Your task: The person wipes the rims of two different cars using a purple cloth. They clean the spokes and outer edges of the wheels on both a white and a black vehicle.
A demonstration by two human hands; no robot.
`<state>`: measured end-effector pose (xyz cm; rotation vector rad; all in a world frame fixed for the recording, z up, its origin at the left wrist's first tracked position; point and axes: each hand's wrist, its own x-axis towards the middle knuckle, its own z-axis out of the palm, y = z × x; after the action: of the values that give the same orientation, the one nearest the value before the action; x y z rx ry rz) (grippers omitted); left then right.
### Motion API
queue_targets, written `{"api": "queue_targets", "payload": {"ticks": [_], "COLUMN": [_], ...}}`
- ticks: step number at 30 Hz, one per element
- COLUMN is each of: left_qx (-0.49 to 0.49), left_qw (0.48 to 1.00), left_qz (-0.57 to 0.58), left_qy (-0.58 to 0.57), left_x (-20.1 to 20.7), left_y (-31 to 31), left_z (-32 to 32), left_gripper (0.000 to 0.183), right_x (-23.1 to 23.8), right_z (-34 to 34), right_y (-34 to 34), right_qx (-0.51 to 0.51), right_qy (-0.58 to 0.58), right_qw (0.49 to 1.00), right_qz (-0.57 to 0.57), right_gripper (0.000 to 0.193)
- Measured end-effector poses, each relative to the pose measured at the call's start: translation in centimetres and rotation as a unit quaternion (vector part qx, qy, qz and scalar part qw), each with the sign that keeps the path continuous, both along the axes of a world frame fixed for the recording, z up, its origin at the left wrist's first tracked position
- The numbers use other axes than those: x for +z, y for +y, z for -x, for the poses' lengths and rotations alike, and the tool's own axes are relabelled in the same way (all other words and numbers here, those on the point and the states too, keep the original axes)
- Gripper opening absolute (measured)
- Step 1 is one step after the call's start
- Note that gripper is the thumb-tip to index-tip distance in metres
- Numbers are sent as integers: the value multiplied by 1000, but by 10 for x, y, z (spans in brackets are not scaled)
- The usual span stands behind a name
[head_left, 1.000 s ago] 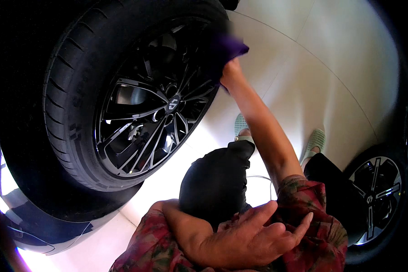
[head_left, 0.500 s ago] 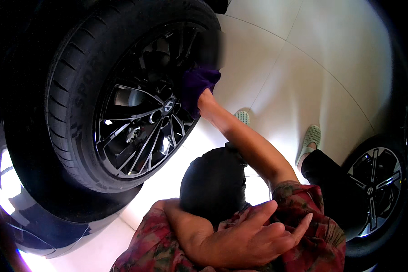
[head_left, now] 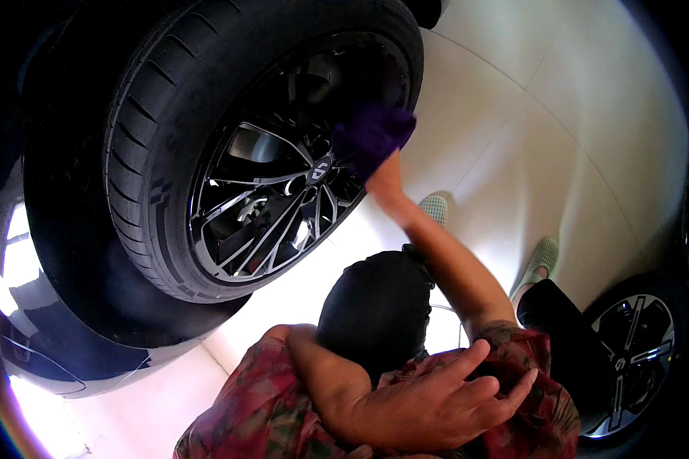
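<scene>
My right hand (head_left: 384, 182) is stretched out to a car wheel and grips a purple cloth (head_left: 371, 134), which covers most of its fingers. The cloth presses on the black alloy rim (head_left: 275, 206) just right of the hub cap, inside the big black tyre (head_left: 149, 168). My left hand (head_left: 436, 398) lies flat across my right upper arm on the red patterned sleeve (head_left: 536, 359), fingers spread, holding nothing. My knee in black trousers (head_left: 375, 306) sits between my arms.
The dark car body (head_left: 46, 344) runs along the left edge. A white tiled floor (head_left: 559, 138) spreads to the right, with my pale green shoes (head_left: 542, 254) on it. A second black wheel (head_left: 635, 356) stands at the lower right.
My right hand with the purple cloth has slid down from the tyre's upper edge onto the spokes near the hub. My left hand stays on the sleeve.
</scene>
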<state>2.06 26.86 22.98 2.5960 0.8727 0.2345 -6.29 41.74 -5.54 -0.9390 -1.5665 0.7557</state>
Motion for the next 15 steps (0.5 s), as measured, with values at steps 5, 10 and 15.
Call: {"api": "queue_targets", "payload": {"ticks": [5,10,15], "left_qx": [-30,-4,-9], "left_qw": [999,999,999], "left_qz": [31,-1,-26], "left_qy": [30,-40,-27], "left_x": [11,6,4], "left_y": [3,-3,-8], "left_z": [6,13,18], "left_gripper": [49,49,46], "right_x": [11,91,142], "right_z": [-10,-18,29], "right_y": [-47,-12,25], "right_qx": [88,51,36], "right_qy": [103,91,157], "right_qw": [990,991,986], "right_qz": [49,-86,30], "right_gripper": [28,30,25]}}
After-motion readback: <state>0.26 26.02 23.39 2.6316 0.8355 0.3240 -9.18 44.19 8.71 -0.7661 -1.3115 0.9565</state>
